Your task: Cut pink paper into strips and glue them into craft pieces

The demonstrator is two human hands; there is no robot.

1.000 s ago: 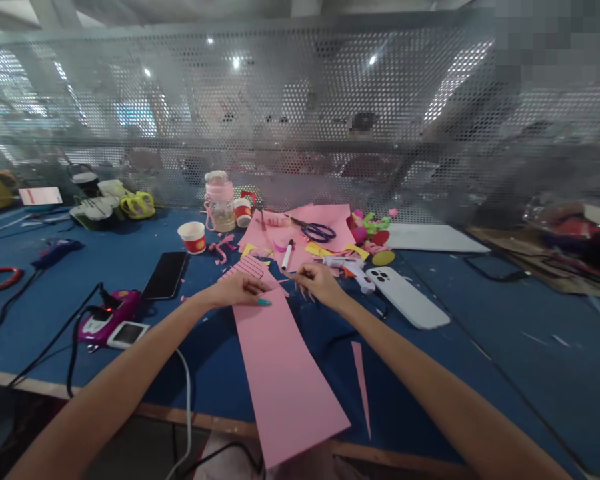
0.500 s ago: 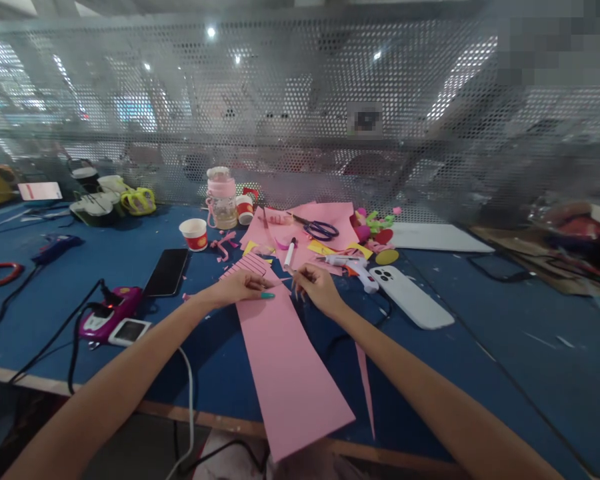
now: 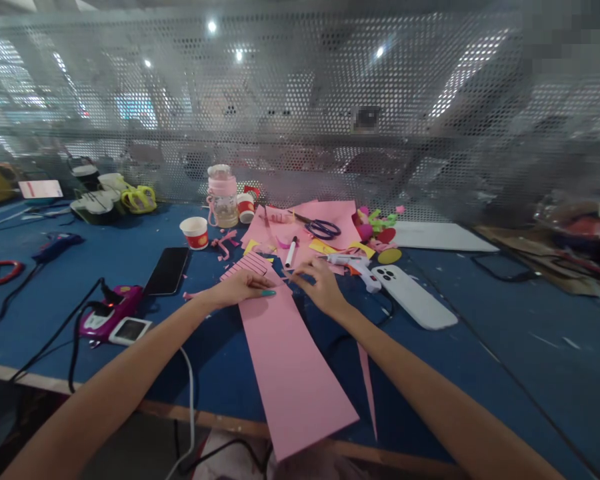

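A long pink paper sheet [image 3: 290, 363] lies on the blue table [image 3: 480, 347] and hangs over its near edge. My left hand [image 3: 243, 288] rests flat on the sheet's far end, fingers stretched out, beside a pink piece ruled with dark lines [image 3: 247, 265]. My right hand [image 3: 317, 283] hovers just right of that end, fingers curled down toward the table near a black-and-white marker [image 3: 291, 253]. I cannot make out anything in its fingers. A thin pink offcut [image 3: 367, 380] lies under my right forearm.
Purple scissors [image 3: 321, 229] lie on pink sheets at the back. A glue gun [image 3: 355, 264], a white phone [image 3: 415, 296], a black phone [image 3: 167, 271], a pink device with cables [image 3: 110, 315], paper cups [image 3: 195, 233] and a pink bottle [image 3: 222, 198] surround the paper. A perforated metal screen [image 3: 300, 113] closes the far side.
My right hand has moved slightly forward and lowered toward the table beside the marker. My left hand stays on the pink sheet.
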